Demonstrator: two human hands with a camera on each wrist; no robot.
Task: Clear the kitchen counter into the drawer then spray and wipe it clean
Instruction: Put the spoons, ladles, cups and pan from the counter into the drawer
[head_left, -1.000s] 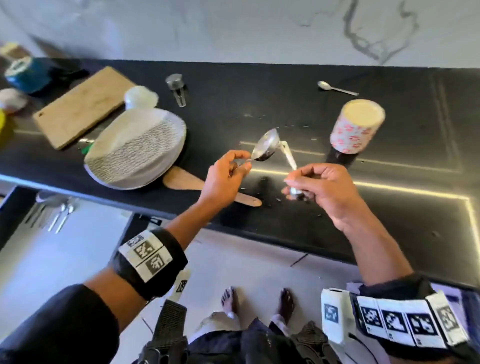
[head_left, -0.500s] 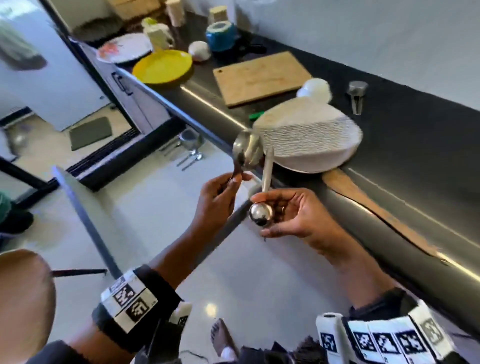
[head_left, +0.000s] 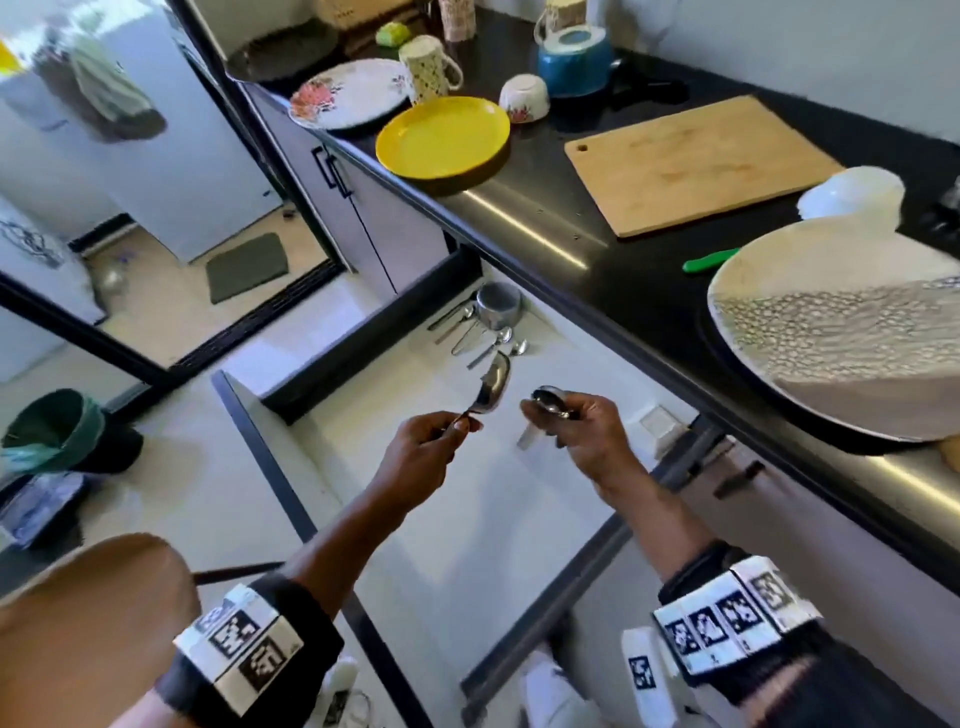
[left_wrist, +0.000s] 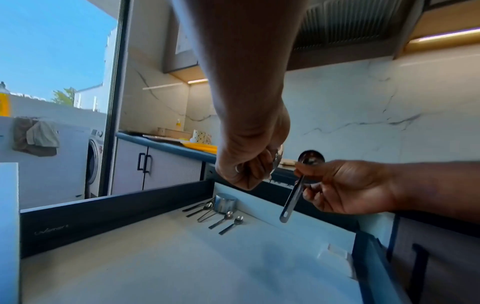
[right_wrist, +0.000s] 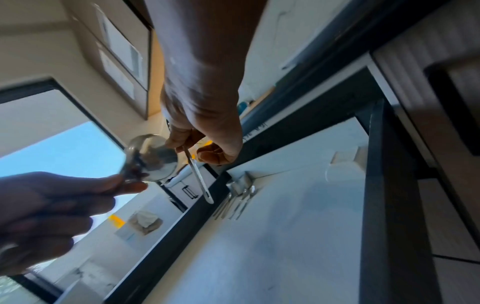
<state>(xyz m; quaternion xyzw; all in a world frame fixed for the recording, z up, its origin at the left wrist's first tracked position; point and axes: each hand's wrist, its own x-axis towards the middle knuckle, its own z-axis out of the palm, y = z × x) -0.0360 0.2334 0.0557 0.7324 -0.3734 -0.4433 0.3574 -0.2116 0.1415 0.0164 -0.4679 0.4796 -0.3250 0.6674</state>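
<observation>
Since a second ago both hands have swung from above the counter (head_left: 613, 270) to over the open drawer (head_left: 467, 519). The left hand (head_left: 423, 441) pinches a large measuring spoon (head_left: 492, 387) by its handle; the right hand (head_left: 582, 423) grips a smaller one (head_left: 551, 401), handle hanging down. Cutlery (head_left: 480, 332) crowds the drawer's far corner; the rest of its floor lies bare. The lettering on the dark side wall (left_wrist: 103, 218) is too faint to read.
</observation>
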